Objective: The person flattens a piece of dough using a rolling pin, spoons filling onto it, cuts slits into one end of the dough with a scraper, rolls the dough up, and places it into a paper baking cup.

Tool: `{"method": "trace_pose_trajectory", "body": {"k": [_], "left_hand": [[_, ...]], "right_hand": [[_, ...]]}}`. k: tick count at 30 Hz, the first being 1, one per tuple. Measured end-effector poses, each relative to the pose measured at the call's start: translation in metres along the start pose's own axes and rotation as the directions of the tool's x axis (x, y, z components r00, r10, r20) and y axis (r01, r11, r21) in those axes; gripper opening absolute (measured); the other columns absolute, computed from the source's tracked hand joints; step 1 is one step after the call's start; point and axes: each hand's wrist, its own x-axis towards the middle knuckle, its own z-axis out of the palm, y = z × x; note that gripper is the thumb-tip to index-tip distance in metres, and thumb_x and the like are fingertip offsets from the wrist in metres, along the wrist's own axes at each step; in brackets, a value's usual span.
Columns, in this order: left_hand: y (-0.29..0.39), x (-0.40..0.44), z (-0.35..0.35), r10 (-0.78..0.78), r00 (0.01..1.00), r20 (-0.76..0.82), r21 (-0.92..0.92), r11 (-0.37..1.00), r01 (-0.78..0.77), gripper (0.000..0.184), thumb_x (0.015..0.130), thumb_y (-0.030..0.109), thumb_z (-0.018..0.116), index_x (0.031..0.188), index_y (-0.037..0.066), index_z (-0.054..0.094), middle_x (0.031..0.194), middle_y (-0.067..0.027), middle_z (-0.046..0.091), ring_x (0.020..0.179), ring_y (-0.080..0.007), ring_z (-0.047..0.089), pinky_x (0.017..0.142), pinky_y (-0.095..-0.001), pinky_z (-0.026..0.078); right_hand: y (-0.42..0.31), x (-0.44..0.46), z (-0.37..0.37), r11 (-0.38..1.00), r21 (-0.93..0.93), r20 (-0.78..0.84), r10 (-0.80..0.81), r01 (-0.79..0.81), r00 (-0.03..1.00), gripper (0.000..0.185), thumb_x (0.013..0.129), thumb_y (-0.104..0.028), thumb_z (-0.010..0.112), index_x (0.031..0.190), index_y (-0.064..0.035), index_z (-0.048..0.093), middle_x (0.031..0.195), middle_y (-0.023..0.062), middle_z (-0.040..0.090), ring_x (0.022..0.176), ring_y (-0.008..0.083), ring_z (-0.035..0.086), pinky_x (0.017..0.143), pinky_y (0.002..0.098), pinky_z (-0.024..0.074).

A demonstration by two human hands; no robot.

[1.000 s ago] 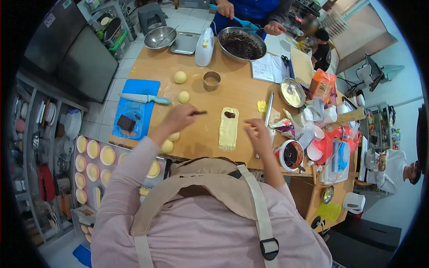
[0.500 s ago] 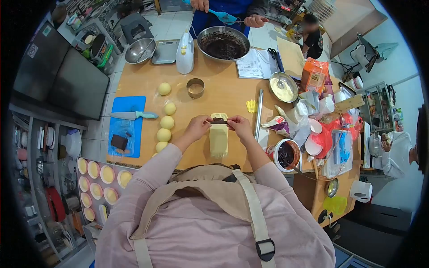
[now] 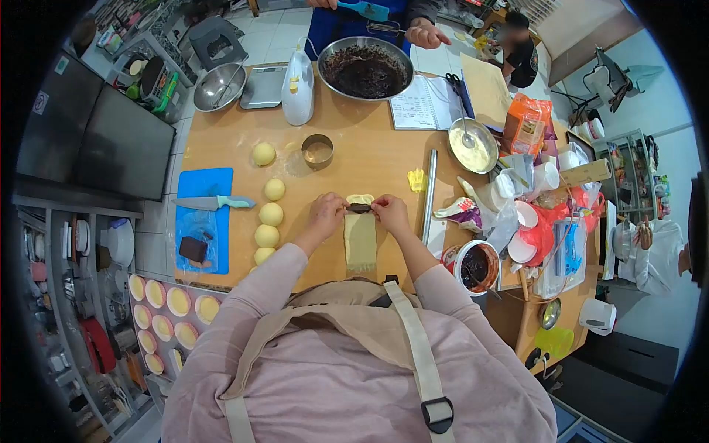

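A long flat strip of pale dough (image 3: 360, 242) lies on the wooden table in front of me. Across its far end is a short dark brown strip, chocolate-like in look (image 3: 359, 209). My left hand (image 3: 326, 215) pinches the left end of this brown strip, while the fingers of my right hand (image 3: 391, 213) close on its right end. A bit of dough shows beyond the strip. To the left, several round dough balls (image 3: 271, 215) stand in a line. Farther left, a blue cutting board (image 3: 218, 253) carries a knife (image 3: 207, 202) and a dark brown block (image 3: 193, 249).
Across the table, a person holds a blue spatula (image 3: 365, 10) and a whisk-like tool above a bowl of dark mixture (image 3: 367, 68). A metal ring (image 3: 317, 150) stands mid-table. Right of the dough are a metal rolling pin (image 3: 430, 193) and a tub of dark filling (image 3: 474, 267).
Both hands have brought the brown strip down against the dough's far end, and my fingers sit slightly closer together. Across the table, the person's spatula and hands have shifted. The view has moved slightly.
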Motion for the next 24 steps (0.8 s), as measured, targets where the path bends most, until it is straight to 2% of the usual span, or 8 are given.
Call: {"method": "trace_pose_trajectory", "body": {"k": [2, 5, 8, 11, 14, 18, 20, 24], "left_hand": [[0.002, 0.000, 0.000, 0.002, 1.000, -0.002, -0.003, 1.000, -0.002, 0.019, 0.075, 0.006, 0.073, 0.094, 0.009, 0.070, 0.095, -0.0068, 0.064, 0.091, -0.0281, 0.060, 0.080, -0.0396, 0.049], [-0.003, 0.001, 0.005, -0.095, 0.994, 0.055, -0.028, 0.995, 0.096, 0.019, 0.078, 0.010, 0.073, 0.096, 0.013, 0.071, 0.098, -0.0044, 0.064, 0.096, -0.0263, 0.060, 0.085, -0.0394, 0.047], [-0.017, 0.002, 0.014, -0.123, 0.992, 0.019, -0.207, 0.970, 0.124, 0.024, 0.078, 0.012, 0.073, 0.102, 0.013, 0.070, 0.101, -0.0055, 0.063, 0.098, -0.0250, 0.060, 0.087, -0.0389, 0.047], [-0.023, 0.009, 0.006, -0.162, 0.987, 0.013, -0.300, 0.941, 0.158, 0.029, 0.079, 0.015, 0.073, 0.108, 0.013, 0.068, 0.104, -0.0066, 0.062, 0.100, -0.0246, 0.059, 0.088, -0.0395, 0.046], [-0.036, 0.022, 0.012, -0.069, 0.998, -0.008, -0.178, 0.982, 0.066, 0.028, 0.081, 0.017, 0.072, 0.108, 0.013, 0.069, 0.103, -0.0065, 0.062, 0.100, -0.0260, 0.059, 0.089, -0.0398, 0.047], [-0.012, 0.036, -0.002, -0.012, 0.993, 0.115, 0.051, 0.999, 0.006, 0.023, 0.081, 0.016, 0.070, 0.104, 0.014, 0.071, 0.101, -0.0055, 0.061, 0.100, -0.0273, 0.058, 0.088, -0.0401, 0.047], [-0.010, 0.040, 0.002, -0.003, 0.988, 0.154, 0.097, 0.995, -0.012, 0.020, 0.081, 0.014, 0.070, 0.101, 0.015, 0.072, 0.101, -0.0052, 0.061, 0.101, -0.0275, 0.057, 0.088, -0.0402, 0.047], [-0.004, 0.043, -0.003, -0.013, 0.976, 0.216, 0.076, 0.997, -0.004, 0.010, 0.081, 0.013, 0.068, 0.091, 0.012, 0.070, 0.099, -0.0052, 0.061, 0.101, -0.0279, 0.057, 0.087, -0.0401, 0.047]], "right_hand": [[0.004, 0.000, 0.001, 0.997, -0.046, -0.018, -0.055, 0.054, 0.998, 0.009, 0.086, -0.005, 0.069, 0.089, 0.0021, 0.066, 0.071, 0.0067, 0.065, 0.061, 0.0124, 0.061, 0.054, 0.0269, 0.0488], [-0.004, -0.005, -0.002, 0.954, -0.262, -0.065, -0.169, 0.147, 0.983, 0.012, 0.083, -0.008, 0.072, 0.087, 0.0014, 0.066, 0.073, 0.0086, 0.065, 0.065, 0.0155, 0.063, 0.059, 0.0299, 0.0505], [-0.028, -0.014, -0.011, 0.967, -0.241, -0.097, -0.107, 0.081, 0.989, 0.014, 0.083, -0.011, 0.072, 0.088, 0.0007, 0.067, 0.078, 0.0101, 0.066, 0.071, 0.0177, 0.063, 0.064, 0.0315, 0.0513], [-0.023, -0.003, -0.015, 0.944, -0.244, -0.140, -0.261, 0.222, 0.955, 0.012, 0.084, -0.010, 0.069, 0.090, -0.0005, 0.068, 0.084, 0.0120, 0.066, 0.076, 0.0224, 0.065, 0.069, 0.0342, 0.0523], [-0.023, 0.010, -0.018, 0.813, -0.435, 0.004, -0.427, 0.386, 0.904, 0.013, 0.085, -0.010, 0.065, 0.093, -0.0017, 0.070, 0.089, 0.0147, 0.066, 0.084, 0.0292, 0.065, 0.076, 0.0385, 0.0522], [-0.034, 0.017, -0.012, 0.704, -0.559, 0.199, -0.399, 0.438, 0.895, 0.013, 0.084, -0.008, 0.062, 0.093, -0.0028, 0.071, 0.092, 0.0156, 0.065, 0.090, 0.0337, 0.064, 0.080, 0.0414, 0.0514], [-0.040, 0.015, -0.010, 0.675, -0.598, 0.247, -0.358, 0.432, 0.900, 0.013, 0.084, -0.007, 0.062, 0.092, -0.0029, 0.071, 0.093, 0.0154, 0.065, 0.090, 0.0337, 0.064, 0.079, 0.0411, 0.0515], [-0.038, 0.020, -0.007, 0.650, -0.623, 0.293, -0.324, 0.436, 0.900, 0.010, 0.082, -0.006, 0.063, 0.088, -0.0023, 0.069, 0.093, 0.0153, 0.064, 0.089, 0.0332, 0.064, 0.079, 0.0410, 0.0515]]}}
